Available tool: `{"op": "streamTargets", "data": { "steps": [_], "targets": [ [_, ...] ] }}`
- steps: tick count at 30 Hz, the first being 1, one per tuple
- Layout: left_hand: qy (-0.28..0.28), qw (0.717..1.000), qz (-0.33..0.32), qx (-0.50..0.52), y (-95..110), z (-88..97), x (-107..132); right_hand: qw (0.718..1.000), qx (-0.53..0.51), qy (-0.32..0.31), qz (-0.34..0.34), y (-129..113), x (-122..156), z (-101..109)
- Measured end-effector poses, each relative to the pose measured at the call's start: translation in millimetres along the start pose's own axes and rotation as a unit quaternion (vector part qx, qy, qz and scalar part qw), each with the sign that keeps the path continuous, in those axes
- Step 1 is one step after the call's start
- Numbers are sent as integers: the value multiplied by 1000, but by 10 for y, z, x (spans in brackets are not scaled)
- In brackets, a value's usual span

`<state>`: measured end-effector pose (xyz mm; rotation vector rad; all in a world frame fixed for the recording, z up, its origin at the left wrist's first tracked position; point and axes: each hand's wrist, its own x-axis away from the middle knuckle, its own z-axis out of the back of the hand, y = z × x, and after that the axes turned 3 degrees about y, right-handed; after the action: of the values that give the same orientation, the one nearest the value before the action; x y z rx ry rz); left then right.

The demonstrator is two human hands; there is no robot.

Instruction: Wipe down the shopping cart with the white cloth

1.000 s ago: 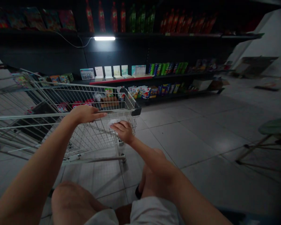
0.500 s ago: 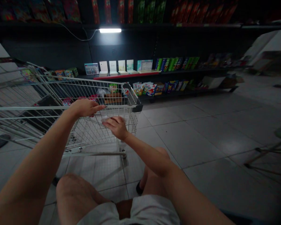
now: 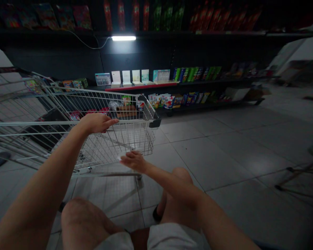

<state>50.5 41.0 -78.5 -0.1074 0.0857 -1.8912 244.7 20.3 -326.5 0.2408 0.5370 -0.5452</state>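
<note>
My left hand (image 3: 96, 123) lies over the top side rail of a wire shopping cart (image 3: 139, 121), its index finger stretched along the rail and the other fingers curled around it. Lower and to the right, my right hand (image 3: 133, 161) is closed on a thin white cloth (image 3: 120, 158), mostly hidden by the fingers. That hand is against the lower part of the cart's wire side, near the front corner with its dark plastic cap (image 3: 154, 123). The wires show through beside both hands.
Behind the cart stands a dark shelf with bottles (image 3: 135, 15), upright booklets (image 3: 126, 78) and snack bags (image 3: 167, 101). A lit tube lamp (image 3: 123, 38) hangs there. A black crate (image 3: 45, 128) shows through the cart's wires. A folding stool (image 3: 299, 173) stands at right on the tiled floor (image 3: 224, 152).
My right hand has moved down the cart's side with the white cloth, from just below the upper rail to near the basket's bottom. My left hand stays on the rail.
</note>
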Motion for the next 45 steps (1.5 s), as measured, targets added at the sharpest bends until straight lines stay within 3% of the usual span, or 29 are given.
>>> {"op": "streamTargets", "data": {
  "steps": [4, 8, 10, 12, 14, 16, 18, 19, 22, 25, 30, 35, 39, 42, 45],
  "targets": [
    [0, 1000, 6, 2, -4, 1, 31, 998, 7, 55, 3, 76, -216, -119],
    [-6, 1000, 17, 9, 7, 25, 71, 996, 14, -53, 70, 93, 83, -308],
    [-7, 1000, 20, 3, 10, 32, 84, 995, 14, -67, 79, 93, 270, -235],
    [-3, 1000, 20, -7, 6, 32, 90, 998, 13, -7, 54, 122, 361, 50],
    [0, 1000, 21, -13, -5, 28, 93, 992, 21, 125, -6, 209, 325, 505],
    [-3, 1000, 21, -16, -18, 23, 93, 959, 41, 262, -98, 373, 189, 997],
    [-6, 1000, 14, -21, -28, 22, 93, 941, 38, 290, -169, 606, 1, 1389],
    [-6, 1000, 8, -21, -30, 23, 93, 946, 27, 264, -188, 740, -100, 1524],
    [-2, 1000, 2, -20, -23, 28, 88, 971, -38, 103, -211, 1145, -407, 1729],
    [-4, 1000, 13, -16, -6, 32, 74, 964, -93, -51, -243, 1438, -689, 1812],
    [8, 999, 9, -37, 19, 33, 60, 948, -30, -219, -228, 1524, -934, 1934],
    [30, 996, -5, -90, -3, 19, 171, 944, 11, -246, -217, 1322, -899, 1970],
    [27, 995, 2, -97, -154, -23, 379, 943, 6, -268, -199, 1026, -891, 1981],
    [27, 994, 25, -107, -384, -44, 570, 952, -64, -244, -176, 816, -913, 2001],
    [30, 995, 54, -84, -620, -24, 766, 940, -178, -254, -142, 698, -975, 2028]
  ]
}}
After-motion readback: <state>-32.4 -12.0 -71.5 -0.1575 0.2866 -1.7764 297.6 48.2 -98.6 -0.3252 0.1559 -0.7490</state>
